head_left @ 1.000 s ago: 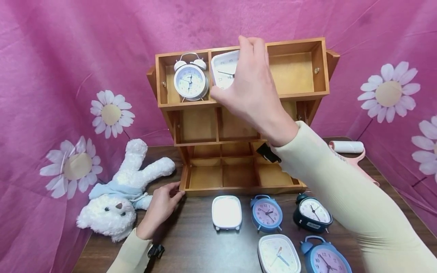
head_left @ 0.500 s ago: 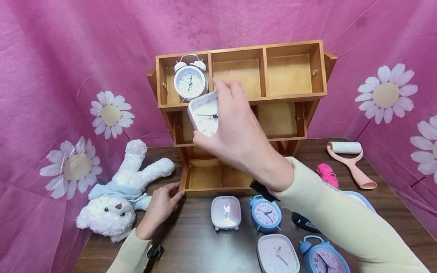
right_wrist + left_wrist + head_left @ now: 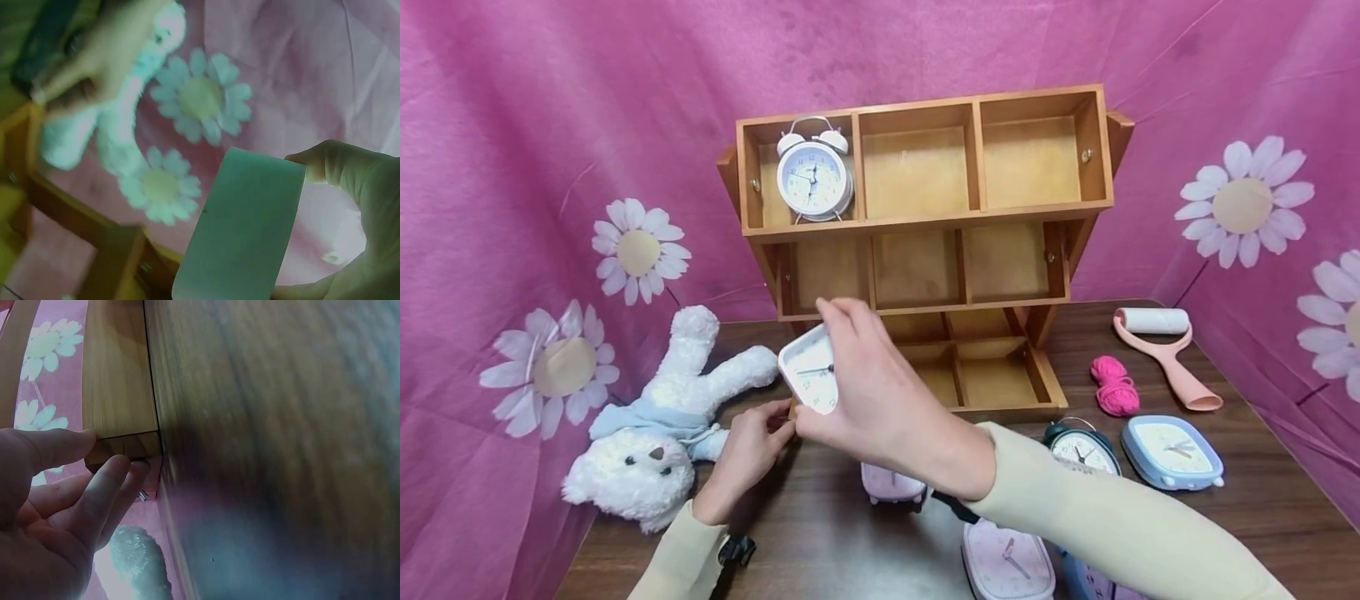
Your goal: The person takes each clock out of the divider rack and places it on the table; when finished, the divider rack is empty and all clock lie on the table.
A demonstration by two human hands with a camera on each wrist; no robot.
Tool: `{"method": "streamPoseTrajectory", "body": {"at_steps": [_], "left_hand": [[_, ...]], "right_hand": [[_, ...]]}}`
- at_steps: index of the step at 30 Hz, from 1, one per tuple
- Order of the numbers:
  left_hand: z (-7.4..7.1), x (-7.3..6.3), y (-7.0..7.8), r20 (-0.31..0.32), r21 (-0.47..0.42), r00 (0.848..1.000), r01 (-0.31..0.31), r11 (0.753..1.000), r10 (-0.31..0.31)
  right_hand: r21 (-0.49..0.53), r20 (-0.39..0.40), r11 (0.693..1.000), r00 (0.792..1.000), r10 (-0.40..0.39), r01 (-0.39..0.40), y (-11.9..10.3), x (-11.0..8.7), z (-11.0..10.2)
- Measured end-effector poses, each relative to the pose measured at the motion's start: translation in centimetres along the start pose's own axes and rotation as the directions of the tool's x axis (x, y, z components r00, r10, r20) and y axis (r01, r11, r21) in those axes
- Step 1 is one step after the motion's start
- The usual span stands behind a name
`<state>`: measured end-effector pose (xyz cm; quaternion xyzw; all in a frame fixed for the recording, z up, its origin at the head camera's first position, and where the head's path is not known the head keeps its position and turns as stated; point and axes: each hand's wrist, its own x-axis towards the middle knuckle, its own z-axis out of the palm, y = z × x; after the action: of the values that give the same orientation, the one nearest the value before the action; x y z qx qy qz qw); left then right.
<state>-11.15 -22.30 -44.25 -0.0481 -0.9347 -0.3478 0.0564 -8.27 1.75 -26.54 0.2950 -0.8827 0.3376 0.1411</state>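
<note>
My right hand (image 3: 887, 400) grips a white square alarm clock (image 3: 805, 367) by opposite edges, tilted in front of the lower left part of the wooden shelf (image 3: 925, 218). In the right wrist view the plain side of this clock (image 3: 244, 219) shows between thumb and fingers. My left hand (image 3: 748, 454) is low at the shelf's front left corner. The left wrist view shows thumb and fingertips pinching the end of the wooden base board (image 3: 122, 381). A white twin-bell alarm clock (image 3: 812, 179) stands in the top left compartment.
A white teddy bear (image 3: 640, 467) lies left of the shelf. On the table stand a pinkish square clock (image 3: 891, 483), another one (image 3: 1009, 562), a dark green clock (image 3: 1082, 450) and a blue clock (image 3: 1172, 452). Pink yarn (image 3: 1115, 387) and a lint roller (image 3: 1176, 367) lie at right.
My right hand has brought the white square clock out of the top middle compartment, down and to the left. The left hand has stayed at the shelf corner.
</note>
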Motion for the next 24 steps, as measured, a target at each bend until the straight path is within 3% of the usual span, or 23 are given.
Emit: {"method": "streamPoseTrajectory", "body": {"at_steps": [3,10,13,19,24], "left_hand": [[0.2,0.2,-0.8,-0.029,0.005,0.998,-0.06,0.998,0.06],[2.5,1.8,-7.2,-0.067,0.079,0.986,-0.148,0.986,0.153],[2.9,2.3,-8.6,-0.064,0.073,0.981,-0.178,0.981,0.183],[1.3,1.8,-6.7,-0.058,-0.037,0.966,-0.256,0.966,0.254],[-0.2,1.1,-3.6,0.004,-0.053,0.984,-0.177,0.983,0.177]], "right_hand": [[0.023,0.055,0.999,0.998,0.027,-0.029,0.3,-0.8,1.7],[0.018,0.163,0.994,0.981,0.107,-0.112,0.8,-2.3,5.5],[-0.012,0.191,0.993,0.975,0.117,-0.117,1.0,-2.8,6.9],[-0.071,0.254,0.985,0.952,0.172,-0.159,1.7,-3.6,9.3],[-0.123,0.29,0.983,0.942,0.169,-0.139,2.2,-4.3,11.1]]}}
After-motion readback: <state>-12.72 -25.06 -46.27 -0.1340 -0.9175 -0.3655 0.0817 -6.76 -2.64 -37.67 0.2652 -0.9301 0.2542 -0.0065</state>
